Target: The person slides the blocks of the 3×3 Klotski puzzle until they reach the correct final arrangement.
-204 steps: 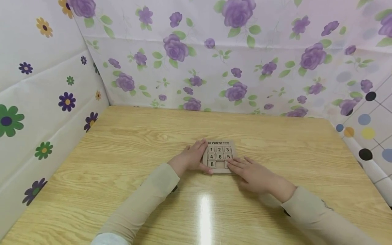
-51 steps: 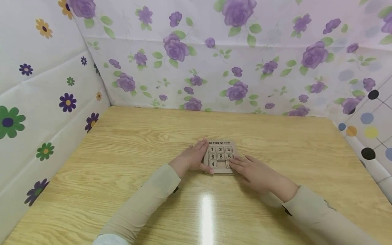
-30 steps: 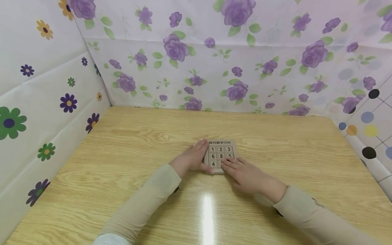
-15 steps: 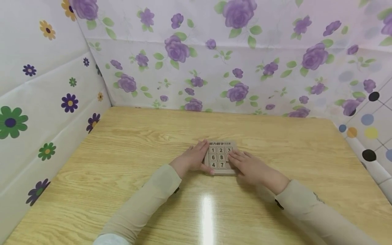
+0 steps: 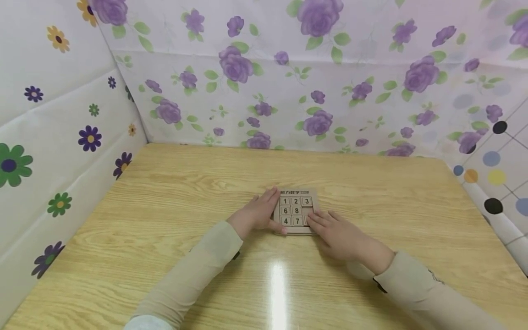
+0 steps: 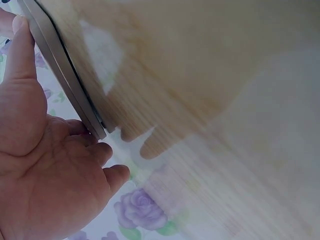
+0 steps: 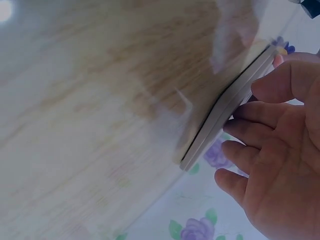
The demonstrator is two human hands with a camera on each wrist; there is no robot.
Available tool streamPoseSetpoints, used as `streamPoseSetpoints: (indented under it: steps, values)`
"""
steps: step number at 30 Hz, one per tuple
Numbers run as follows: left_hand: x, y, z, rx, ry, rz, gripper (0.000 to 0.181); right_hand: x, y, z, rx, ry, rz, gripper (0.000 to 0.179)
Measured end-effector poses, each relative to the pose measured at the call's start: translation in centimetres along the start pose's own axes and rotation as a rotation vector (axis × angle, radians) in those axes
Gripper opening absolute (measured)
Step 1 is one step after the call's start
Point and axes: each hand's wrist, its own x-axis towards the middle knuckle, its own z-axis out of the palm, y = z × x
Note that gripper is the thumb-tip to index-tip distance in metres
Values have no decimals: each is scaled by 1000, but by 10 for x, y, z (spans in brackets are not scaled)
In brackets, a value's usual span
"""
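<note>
A sliding number puzzle [image 5: 294,231] lies flat on the table, its top strip printed with dark characters. Tiles 1, 2, 3 fill the upper row, 6 and 8 sit in the middle row, and 4 and 7 below. The middle row's right slot is bare. My left hand [image 5: 261,212] grips the board's left side, thumb at the near edge, fingers at the far corner. My right hand [image 5: 340,234] touches the lower right tile with extended fingertips, which mostly hide it. In the wrist views the board edge [image 6: 65,75] shows beside the left palm [image 6: 55,160] and the right fingers [image 7: 250,125].
The wooden table [image 5: 185,183] spreads around the puzzle, with a bright light reflection [image 5: 278,293] in front. Purple-flowered cloth [image 5: 264,82] hangs behind; a flowered cloth [image 5: 70,169] and a dotted one [image 5: 507,165] stand at the sides.
Tiles 6, 8 and 4 have changed slots. Tile 7 has moved left into the bottom middle. Tile 5 has left the middle right slot, and the right fingertips have moved down. The left hand stays.
</note>
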Motion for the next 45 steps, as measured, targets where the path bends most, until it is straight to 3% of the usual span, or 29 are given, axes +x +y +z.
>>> streamPoseSetpoints:
  steps: [10, 16, 23, 29, 45]
  values:
    - [2, -1, 1, -7, -8, -3, 118, 1, -1, -3, -5, -6, -21, 52]
    - [3, -1, 3, 3, -7, -3, 118, 19, -1, -3, 33, -2, -7, 55]
    - [4, -1, 6, 7, -17, 3, 117, 33, -2, 1, 79, -62, 26, 56]
    - [2, -1, 4, 4, -2, -3, 117, 29, 3, -1, 123, -58, 51, 54]
    - [1, 0, 0, -3, -5, 2, 117, 16, 19, -3, 66, -35, 26, 51]
